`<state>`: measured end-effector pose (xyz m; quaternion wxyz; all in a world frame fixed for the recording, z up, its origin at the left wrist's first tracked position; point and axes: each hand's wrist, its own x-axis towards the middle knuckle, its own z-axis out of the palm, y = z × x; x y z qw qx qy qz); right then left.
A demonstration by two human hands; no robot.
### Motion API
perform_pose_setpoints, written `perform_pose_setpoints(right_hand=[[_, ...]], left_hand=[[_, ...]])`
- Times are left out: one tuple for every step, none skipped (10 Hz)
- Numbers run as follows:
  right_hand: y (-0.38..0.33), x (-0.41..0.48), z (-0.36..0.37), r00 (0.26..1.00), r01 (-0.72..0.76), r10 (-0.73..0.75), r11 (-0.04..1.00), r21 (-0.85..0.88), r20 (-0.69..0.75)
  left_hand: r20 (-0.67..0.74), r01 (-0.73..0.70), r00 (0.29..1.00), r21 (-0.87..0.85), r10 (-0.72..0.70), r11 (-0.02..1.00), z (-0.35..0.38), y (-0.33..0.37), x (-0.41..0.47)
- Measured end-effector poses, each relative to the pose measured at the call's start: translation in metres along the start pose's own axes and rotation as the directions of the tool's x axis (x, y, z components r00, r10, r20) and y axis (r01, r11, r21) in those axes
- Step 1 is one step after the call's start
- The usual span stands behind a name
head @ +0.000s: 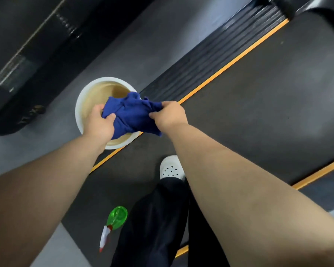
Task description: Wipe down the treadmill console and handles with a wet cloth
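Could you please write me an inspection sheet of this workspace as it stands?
Surface: dark treadmill belt with orange edge strips; grey floor beside it.
Job's things: blue cloth held above a white bucket; green spray bottle lying on the belt.
Clutter: nothing seen.
Hands: left hand and right hand both grip the cloth.
Cables: nothing seen.
Surroundings: white shoe, dark trousers; console and handles out of view.

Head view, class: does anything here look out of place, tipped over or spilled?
One thing: the green spray bottle lies on its side on the treadmill belt, near the person's foot, where it could be stepped on. No spill shows. Both hands, left and right, hold the blue cloth over the bucket.
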<state>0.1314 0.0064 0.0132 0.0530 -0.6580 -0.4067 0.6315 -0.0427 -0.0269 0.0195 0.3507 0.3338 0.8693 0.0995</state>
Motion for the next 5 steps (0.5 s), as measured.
perform_pose_setpoints(right_hand=[[0.014,0.024,0.012,0.999,-0.044,0.044,0.998,-0.052,0.013],[0.029,0.042,0.016,0.998,-0.063,0.062,0.997,-0.044,-0.012],[0.033,0.05,0.015,0.998,-0.067,0.067,0.997,-0.028,-0.019],[0.037,0.055,0.017,0.997,-0.079,0.079,0.996,-0.033,0.0],[0.039,0.055,0.009,0.997,-0.066,0.064,0.997,-0.032,-0.044]], left_hand=[[0.029,0.033,0.999,0.024,-0.034,0.999,0.016,-0.016,0.021],[0.033,0.062,0.998,0.0,-0.061,0.998,0.033,-0.022,0.032],[-0.094,0.088,0.992,0.066,-0.082,0.994,0.045,-0.017,0.034],[-0.169,-0.042,0.984,0.087,0.057,0.995,0.055,-0.013,0.027],[0.009,-0.136,0.991,0.083,0.136,0.987,0.067,-0.008,0.018]])
